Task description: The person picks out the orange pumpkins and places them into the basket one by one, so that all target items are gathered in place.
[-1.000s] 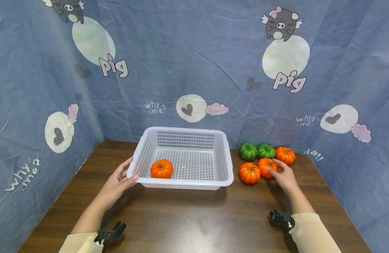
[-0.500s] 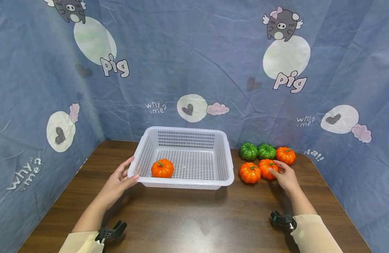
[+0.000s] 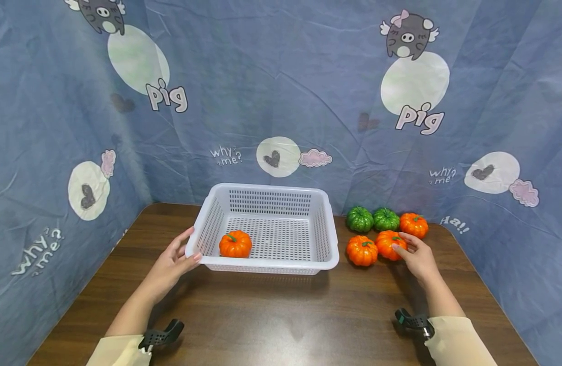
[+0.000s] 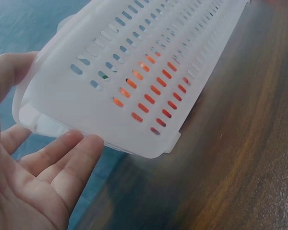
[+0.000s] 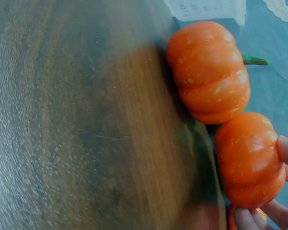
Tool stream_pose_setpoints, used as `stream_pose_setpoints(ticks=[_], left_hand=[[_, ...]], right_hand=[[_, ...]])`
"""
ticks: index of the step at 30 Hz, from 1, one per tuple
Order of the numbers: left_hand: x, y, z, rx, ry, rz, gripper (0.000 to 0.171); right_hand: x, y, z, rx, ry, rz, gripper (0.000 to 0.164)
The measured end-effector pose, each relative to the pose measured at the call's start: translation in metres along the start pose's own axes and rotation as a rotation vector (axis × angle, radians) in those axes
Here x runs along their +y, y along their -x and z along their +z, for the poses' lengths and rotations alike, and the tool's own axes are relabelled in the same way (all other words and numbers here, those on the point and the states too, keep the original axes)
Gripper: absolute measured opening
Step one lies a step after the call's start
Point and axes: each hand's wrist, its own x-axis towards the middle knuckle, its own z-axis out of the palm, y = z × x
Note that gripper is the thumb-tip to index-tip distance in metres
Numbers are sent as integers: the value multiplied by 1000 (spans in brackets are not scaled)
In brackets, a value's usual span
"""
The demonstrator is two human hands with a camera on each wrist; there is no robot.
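The left hand [image 3: 168, 262], left of centre in the head frame, grips the near left corner of the white basket [image 3: 267, 264], thumb and fingers on opposite sides of the rim. The basket stands mid-frame on the brown wooden table [image 3: 262, 315]; 1 orange pumpkin [image 3: 235, 245] sits in its lower left part.

The right hand [image 3: 420, 259], right of centre, is clamped on the held pumpkin [image 3: 388, 246], also orange, with thumb and fingers on its sides. Whether this pumpkin bears on the table cannot be told. Directly to its left sits 1 neighbouring orange pumpkin [image 3: 362, 250]. Behind these 2 are 2 green pumpkins [image 3: 360, 219] and 1 rear orange pumpkin [image 3: 413, 225], in a row.

A blue printed cloth [image 3: 226, 101] fills the upper frame. Each wrist carries a black strap [image 3: 162, 335] beside a cream sleeve [image 3: 118, 352].
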Motion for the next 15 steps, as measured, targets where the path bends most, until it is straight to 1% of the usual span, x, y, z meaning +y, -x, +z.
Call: stream_pose_setpoints(ticks=[8, 15], left_hand=[[2, 1, 1, 2, -6, -8, 79], [2, 1, 1, 5, -8, -10, 78]], right_hand=[[-7, 5, -8, 19, 19, -21, 60], [-13, 10, -14, 32, 22, -19, 61]])
